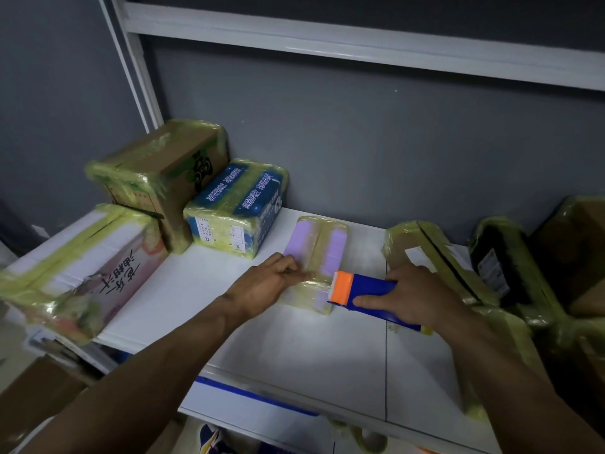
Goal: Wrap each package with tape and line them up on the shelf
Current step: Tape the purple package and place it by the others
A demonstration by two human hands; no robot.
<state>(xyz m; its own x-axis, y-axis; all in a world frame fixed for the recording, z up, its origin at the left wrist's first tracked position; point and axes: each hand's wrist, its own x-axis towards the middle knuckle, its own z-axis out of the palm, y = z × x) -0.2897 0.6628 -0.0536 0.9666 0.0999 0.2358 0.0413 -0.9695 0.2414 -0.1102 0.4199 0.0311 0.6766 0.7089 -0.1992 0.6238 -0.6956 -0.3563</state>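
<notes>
Head view, one shelf bay, contents as listed. Shelf (288, 355): white board, grey wall behind, white frame rail (360, 40) above. Purple package (319, 250): flat, lies mid-shelf w/ long side running front to back, yellow-green tape band down its centre and across its near end. Left hand (271, 278): fingers fairly straight and close together, tips pressing on the near left part of the purple package; grips nothing. Right hand (415, 296): fingers and thumb curled round the tape dispenser (366, 291), index finger laid along its side. Tape dispenser: blue body, orange head, head against the near right edge of the purple package. Left group, all taped in yellow-green: white box (82, 270) w/ black handwritten characters at the front left corner; brown carton (163, 178) behind it, tilted; blue package (239, 204) just right of the carton, near the back wall. Right group, also taped: brown parcel (425, 250) w/ white label, just behind the right hand; dark parcel (501, 260) next along; brown box (576, 250) at the far right, partly out of frame. Purple package sits well apart from both groups, approx. between them.
</notes>
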